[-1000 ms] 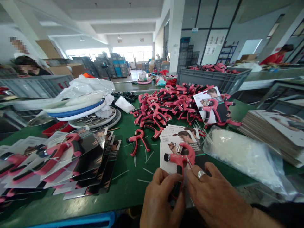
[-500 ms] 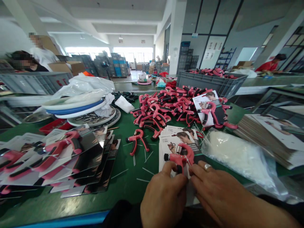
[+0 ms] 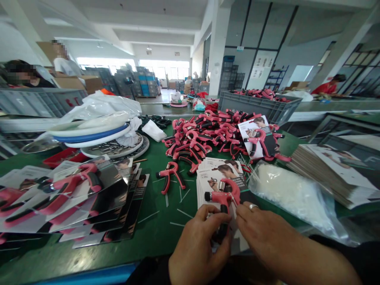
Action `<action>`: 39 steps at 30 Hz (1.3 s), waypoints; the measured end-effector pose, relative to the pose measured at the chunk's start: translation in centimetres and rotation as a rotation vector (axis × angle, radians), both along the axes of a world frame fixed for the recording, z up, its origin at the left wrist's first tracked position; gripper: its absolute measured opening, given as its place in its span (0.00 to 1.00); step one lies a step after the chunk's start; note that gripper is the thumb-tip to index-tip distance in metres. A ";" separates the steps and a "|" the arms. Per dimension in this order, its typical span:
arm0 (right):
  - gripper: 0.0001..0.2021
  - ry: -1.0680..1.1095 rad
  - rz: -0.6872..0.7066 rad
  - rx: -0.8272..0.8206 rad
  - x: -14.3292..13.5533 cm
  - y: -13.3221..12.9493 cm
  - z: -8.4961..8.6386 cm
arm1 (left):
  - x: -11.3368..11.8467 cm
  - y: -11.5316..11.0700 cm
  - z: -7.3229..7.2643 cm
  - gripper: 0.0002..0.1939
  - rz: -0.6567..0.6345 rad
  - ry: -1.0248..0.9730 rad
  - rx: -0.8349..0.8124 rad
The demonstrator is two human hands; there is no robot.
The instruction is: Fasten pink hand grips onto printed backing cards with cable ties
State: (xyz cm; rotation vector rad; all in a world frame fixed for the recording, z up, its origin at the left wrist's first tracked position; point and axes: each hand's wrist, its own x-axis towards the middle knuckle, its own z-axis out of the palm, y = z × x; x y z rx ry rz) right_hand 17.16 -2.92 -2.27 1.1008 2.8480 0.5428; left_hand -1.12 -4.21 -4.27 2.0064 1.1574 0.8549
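A pink and black hand grip strengthener with a coil spring lies on the top printed card of a stack in front of me. My left hand is closed around its near black handle, thumb and index finger curled about it. My right hand, wearing a ring, has its fingers pressed together at the other handle and the card's edge; what the fingertips hold is hidden. Another hand grip strengthener lies just left of the stack, among loose white ties.
Carded hand grips are piled at left, below stacked trays. Behind my hands is a heap of hand grips, with a grey crate beyond. A plastic bag and a card stack are at right. Other people sit farther off.
My left hand has shifted slightly down and left, its thumb lower, so more of the black handle shows. My right hand stays at the card. The view has turned slightly.
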 end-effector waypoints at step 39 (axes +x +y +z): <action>0.16 -0.271 0.068 0.112 -0.5 0.0 0.6 | 1.3 0.3 -0.2 0.17 0.046 -0.109 -0.037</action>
